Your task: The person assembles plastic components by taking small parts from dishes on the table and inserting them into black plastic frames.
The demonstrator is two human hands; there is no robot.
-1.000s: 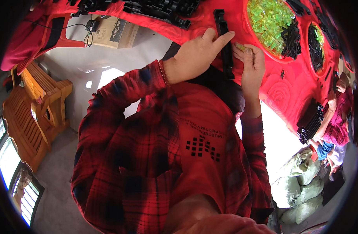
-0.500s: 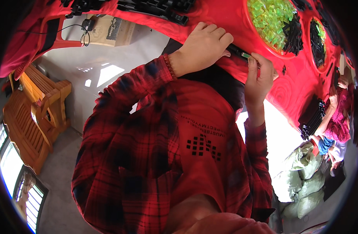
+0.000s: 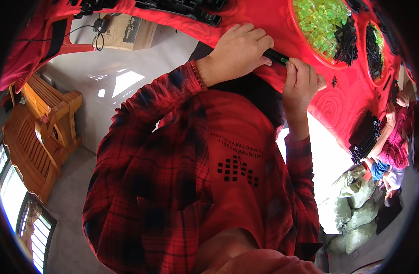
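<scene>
My left hand [image 3: 240, 54] is closed around a slim black plastic bar [image 3: 277, 57], whose far end sticks out to the right past my thumb. My right hand [image 3: 302, 82] pinches at that end with thumb and forefinger. Between those fingertips and the bar a small green translucent piece [image 3: 285, 60] shows in part, touching the bar's end. The rest of the bar is hidden in my left palm. To the right, a round red tray [image 3: 330, 64] holds many yellow-green translucent pieces [image 3: 317, 27] and a heap of thin black parts [image 3: 345, 42].
The table wears a red cloth [image 3: 328, 102]. Black plastic parts [image 3: 191, 11] lie along its far left edge. A second round tray [image 3: 377, 82] stands at the right, near another person [image 3: 394, 137]. Pale sacks [image 3: 355, 219], a cardboard box [image 3: 127, 33] and a wooden bench [image 3: 36, 137] stand around.
My right fingertips have moved slightly up and left against the bar's end. Less of the green piece shows than before. My left hand has hardly moved.
</scene>
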